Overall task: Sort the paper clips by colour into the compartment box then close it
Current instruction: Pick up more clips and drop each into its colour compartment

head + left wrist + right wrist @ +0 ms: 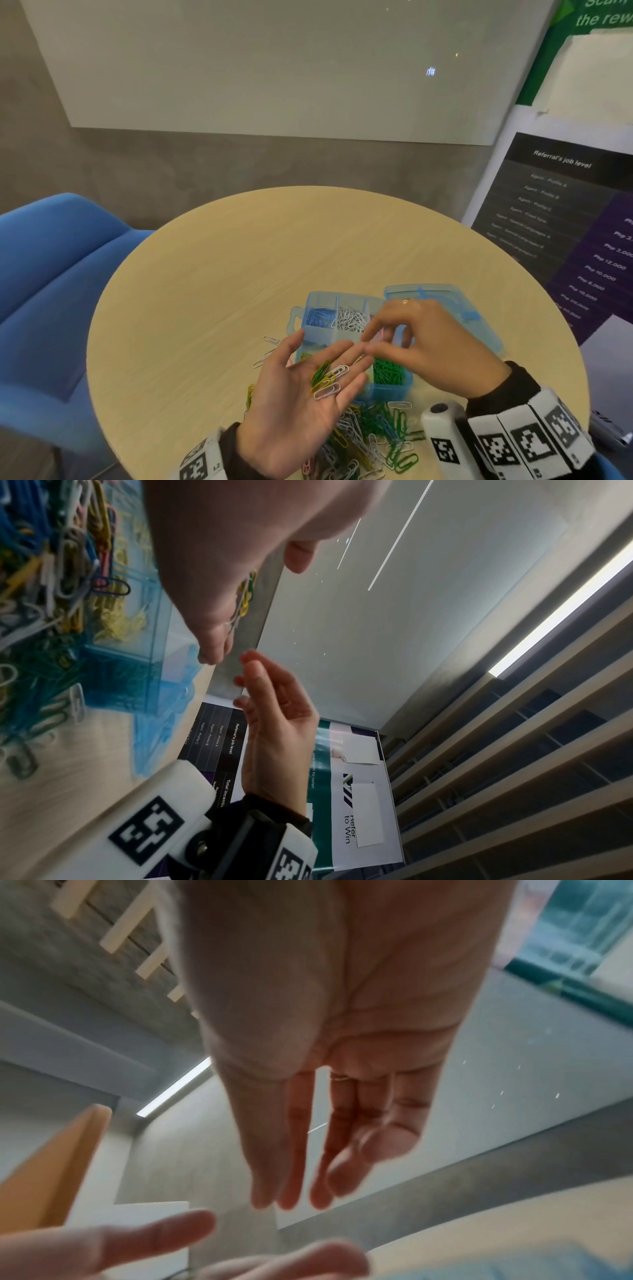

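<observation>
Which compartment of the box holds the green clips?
The near right compartment, at the corner of the compartment box closest to the person. The far compartments hold blue clips and white clips.

My right hand [421, 346] covers the middle of the compartment box [342, 329], so I cannot tell what lies in the cell under my fingers, only a hint of pink, and whether my fingertips pinch a clip there is too small to make out. My left hand [301, 394] hides part of the loose pile of clips [376, 442], which also runs off the near edge of the head view. The right wrist view is blurred, with the box only a blue smear in its corner.
</observation>
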The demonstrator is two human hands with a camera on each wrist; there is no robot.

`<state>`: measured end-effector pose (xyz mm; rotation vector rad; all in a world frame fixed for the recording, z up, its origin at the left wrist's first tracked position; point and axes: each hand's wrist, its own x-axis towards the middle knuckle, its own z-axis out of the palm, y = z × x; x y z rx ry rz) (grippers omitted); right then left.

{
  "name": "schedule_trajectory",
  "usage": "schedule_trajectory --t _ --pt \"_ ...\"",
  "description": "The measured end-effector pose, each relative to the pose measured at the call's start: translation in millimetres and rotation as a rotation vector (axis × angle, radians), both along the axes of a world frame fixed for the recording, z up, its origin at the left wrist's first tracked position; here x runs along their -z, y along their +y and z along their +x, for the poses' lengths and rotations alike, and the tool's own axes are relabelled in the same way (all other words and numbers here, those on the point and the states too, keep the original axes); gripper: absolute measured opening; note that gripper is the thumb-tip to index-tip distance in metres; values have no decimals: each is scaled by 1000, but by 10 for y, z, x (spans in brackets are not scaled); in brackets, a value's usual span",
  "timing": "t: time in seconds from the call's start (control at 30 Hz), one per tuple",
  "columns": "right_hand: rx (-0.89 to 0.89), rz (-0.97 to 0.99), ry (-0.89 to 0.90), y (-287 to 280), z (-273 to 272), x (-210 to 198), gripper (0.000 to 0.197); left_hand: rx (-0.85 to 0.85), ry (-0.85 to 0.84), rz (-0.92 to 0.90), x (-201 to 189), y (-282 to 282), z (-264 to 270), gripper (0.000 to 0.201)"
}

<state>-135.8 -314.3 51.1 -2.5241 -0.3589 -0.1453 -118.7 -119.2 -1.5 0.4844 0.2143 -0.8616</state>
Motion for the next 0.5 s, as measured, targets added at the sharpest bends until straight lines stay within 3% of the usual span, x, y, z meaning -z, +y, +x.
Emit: schedule_trajectory --t 0.13,0.5 --pt "-143 15 33 197 10 83 6 -7 19 -27 -13 -3 -36 74" --pt "-225 -53 90 222 39 201 6 20 31 -113 81 5 -24 73"
